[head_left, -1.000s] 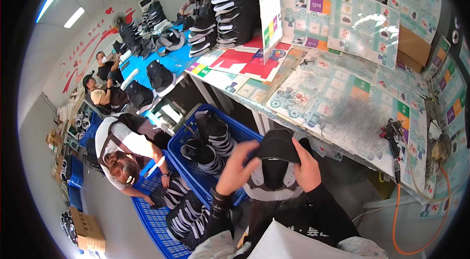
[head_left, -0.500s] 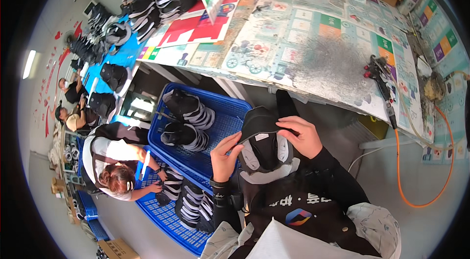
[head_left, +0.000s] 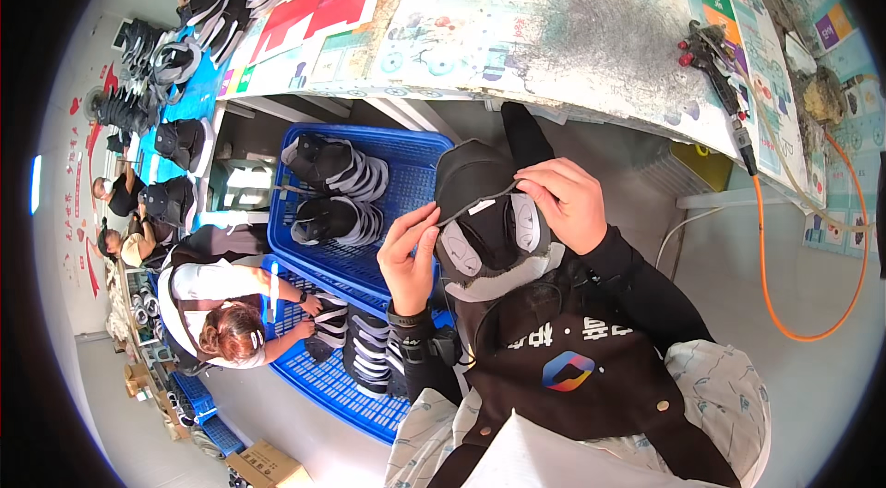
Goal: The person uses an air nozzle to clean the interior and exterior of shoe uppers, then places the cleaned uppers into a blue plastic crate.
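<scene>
Black shoe upper [head_left: 489,228] is pinched by 2 half-curled hands [head_left: 410,255]

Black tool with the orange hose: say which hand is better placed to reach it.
Right, most likely: the right hand is nearer the black tool, on the worktable to that side; the left hand is farther across. Both hold the black-and-grey piece, so neither is free.
</scene>
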The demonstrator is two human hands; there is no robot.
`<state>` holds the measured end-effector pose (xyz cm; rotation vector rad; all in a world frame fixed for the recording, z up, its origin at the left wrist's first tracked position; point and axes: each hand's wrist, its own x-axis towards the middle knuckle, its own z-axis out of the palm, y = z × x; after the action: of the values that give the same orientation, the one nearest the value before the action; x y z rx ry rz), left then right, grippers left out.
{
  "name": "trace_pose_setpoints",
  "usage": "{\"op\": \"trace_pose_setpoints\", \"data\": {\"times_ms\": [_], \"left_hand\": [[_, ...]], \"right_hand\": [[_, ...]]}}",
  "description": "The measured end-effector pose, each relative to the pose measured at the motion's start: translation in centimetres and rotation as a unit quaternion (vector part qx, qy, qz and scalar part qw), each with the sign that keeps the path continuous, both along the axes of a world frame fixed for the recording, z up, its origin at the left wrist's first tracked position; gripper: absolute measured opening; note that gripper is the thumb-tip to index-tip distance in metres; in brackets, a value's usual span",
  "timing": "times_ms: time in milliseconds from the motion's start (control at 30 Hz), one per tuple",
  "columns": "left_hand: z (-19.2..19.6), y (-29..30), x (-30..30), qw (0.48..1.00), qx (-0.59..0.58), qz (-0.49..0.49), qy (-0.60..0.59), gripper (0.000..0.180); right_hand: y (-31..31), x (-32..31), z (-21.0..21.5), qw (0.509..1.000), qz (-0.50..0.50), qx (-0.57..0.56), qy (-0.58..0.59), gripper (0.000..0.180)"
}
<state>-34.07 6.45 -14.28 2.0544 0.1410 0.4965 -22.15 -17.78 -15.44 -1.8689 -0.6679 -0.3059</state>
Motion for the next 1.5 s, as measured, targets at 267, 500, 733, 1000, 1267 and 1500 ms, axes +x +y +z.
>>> {"op": "trace_pose_setpoints", "data": {"times_ms": [267,500,733,1000,1267,1500], "left_hand": [[-1.4,-2.2,0.2,0.985,0.035,0.169,-0.010,0.011],[-1.5,0.0,2.5,0.946,-0.295,0.025,0.133,0.025],[-0.9,1.2,1.7,0.895,-0.417,-0.098,0.122,0.021],[3.2,3.2,7.2,0.900,-0.419,-0.111,-0.050,0.057],[4.2,-0.8,15.6,0.852,-0.507,-0.126,-0.045,0.060],[9.0,-3.5,23.1,0.856,-0.496,-0.129,-0.072,0.064]], "right_hand": [[0.9,-0.4,0.2,0.999,-0.013,0.023,0.031,0.009],[0.4,3.0,-1.3,0.956,0.088,0.056,0.274,0.020],[-0.1,0.7,5.0,0.962,0.194,-0.163,-0.104,0.074],[-0.1,3.8,9.7,0.998,0.022,0.049,-0.043,0.050],[-1.1,6.2,10.7,0.983,-0.029,0.115,0.142,0.034],[-4.5,9.2,7.4,0.869,-0.062,0.382,0.309,0.031]]}}
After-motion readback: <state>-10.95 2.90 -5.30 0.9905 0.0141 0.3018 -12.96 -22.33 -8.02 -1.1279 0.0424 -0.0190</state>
